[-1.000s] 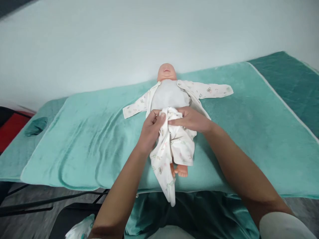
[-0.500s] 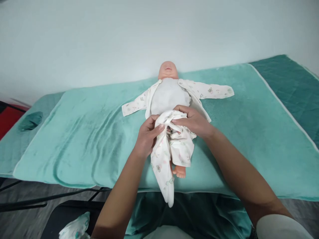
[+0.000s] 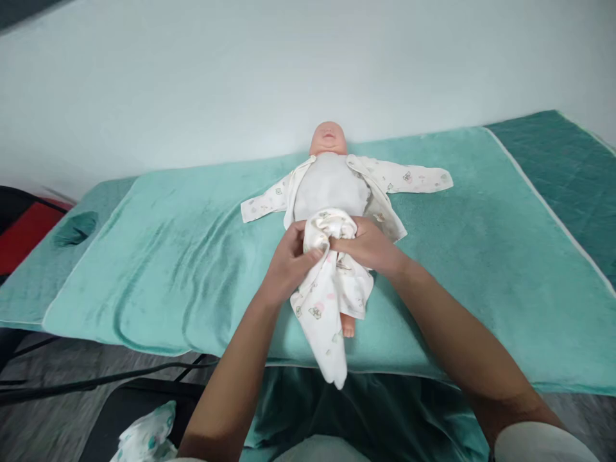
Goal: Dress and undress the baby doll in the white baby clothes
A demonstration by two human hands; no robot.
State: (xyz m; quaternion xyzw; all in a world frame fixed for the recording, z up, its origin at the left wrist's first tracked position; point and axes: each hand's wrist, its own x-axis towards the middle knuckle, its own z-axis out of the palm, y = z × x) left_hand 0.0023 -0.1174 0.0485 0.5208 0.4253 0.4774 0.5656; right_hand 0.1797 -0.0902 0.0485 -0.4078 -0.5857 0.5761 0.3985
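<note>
A baby doll [image 3: 328, 138] lies on its back, its head towards the wall. Its patterned white jacket [image 3: 418, 178] is spread open, sleeves out to both sides, over a pale cloth torso. Over the lower body, my left hand [image 3: 287, 263] pinches the bunched top of patterned white baby pants [image 3: 320, 314] from the left. My right hand [image 3: 375, 247] grips the same gathered cloth from the right, its thumb pressed into the folds. One pant leg hangs down in front, towards the bed's edge. A bare doll foot [image 3: 347, 326] shows below the other leg; the second foot is hidden.
A turquoise cover [image 3: 481, 276] lies on the long bed against a white wall [image 3: 192, 77]. The bed has a face hole [image 3: 76, 229] at left. Below, a dark stool [image 3: 110, 410] carries a crumpled patterned cloth [image 3: 149, 433].
My hands have bunched the top of the pants more tightly. The hanging pant leg has swung to the right and covers more of the doll's foot. The view has shifted slightly.
</note>
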